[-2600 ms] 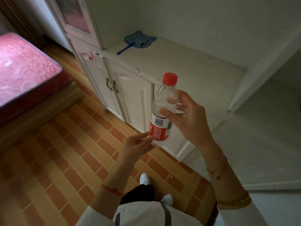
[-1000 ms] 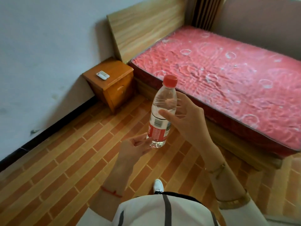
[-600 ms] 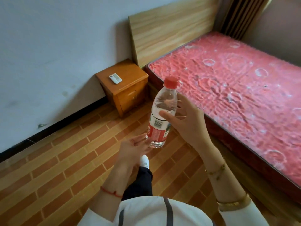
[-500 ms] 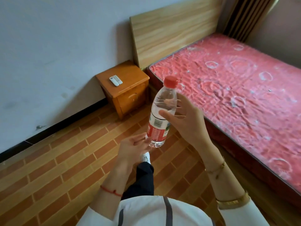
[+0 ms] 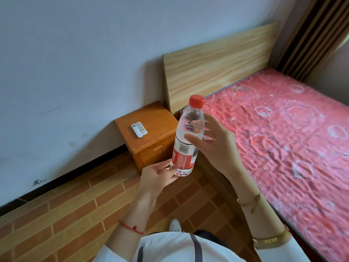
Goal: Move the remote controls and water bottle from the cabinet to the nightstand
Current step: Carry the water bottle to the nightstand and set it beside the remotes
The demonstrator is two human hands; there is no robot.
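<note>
Nightstand [image 5: 158,120] beside the bed [image 5: 283,129] already carried both remote controls [image 5: 139,129], lying side by side. Water bottle [image 5: 188,137] was the only item left, upright in mid-air near it. Right hand [image 5: 217,146] gripped its middle; left hand [image 5: 156,176] touched its base with relaxed fingers.

nightstand [image 5: 156,127] front partly behind water bottle [image 5: 188,137], bed [image 5: 283,129] cut off right

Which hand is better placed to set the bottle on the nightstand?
Right hand: it grips the bottle around the middle, upright. Left hand only touches its base. The nightstand has free space beside the remotes.
</note>
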